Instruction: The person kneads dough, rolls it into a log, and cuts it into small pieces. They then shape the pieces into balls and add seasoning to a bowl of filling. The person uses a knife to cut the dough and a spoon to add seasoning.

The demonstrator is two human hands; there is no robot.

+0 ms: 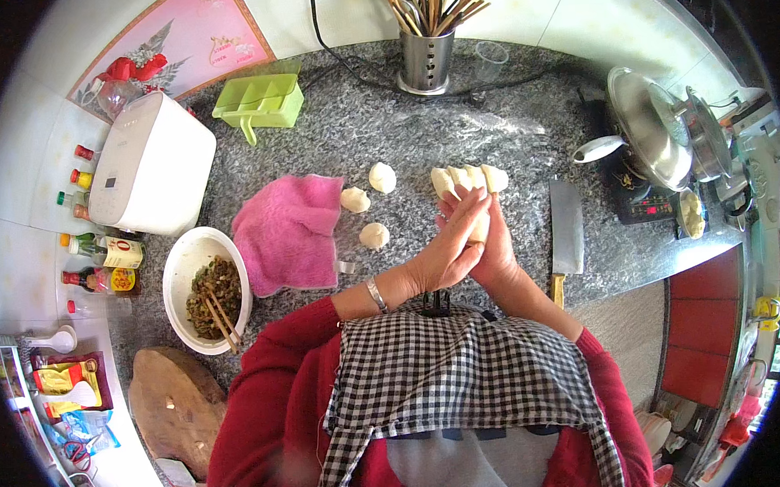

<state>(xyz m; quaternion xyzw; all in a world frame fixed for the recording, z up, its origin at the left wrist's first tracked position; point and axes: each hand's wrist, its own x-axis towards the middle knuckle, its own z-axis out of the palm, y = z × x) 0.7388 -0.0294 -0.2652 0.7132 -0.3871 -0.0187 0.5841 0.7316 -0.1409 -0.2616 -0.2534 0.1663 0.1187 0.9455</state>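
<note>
My left hand and my right hand press together around a piece of pale dough, mostly covered by the fingers. Just beyond the fingertips lies a row of cut dough pieces, side by side on the granite counter. Left of my hands are three rounded dough pieces, one upper, one beside a pink cloth and one lower. The pink cloth lies crumpled. Farther left, a white bowl holds chopped filling and a pair of chopsticks.
A cleaver lies right of my hands. A lidded steel pan stands at the right on an induction cooker. Behind are a steel utensil holder and green divided container. A white appliance and wooden board are left.
</note>
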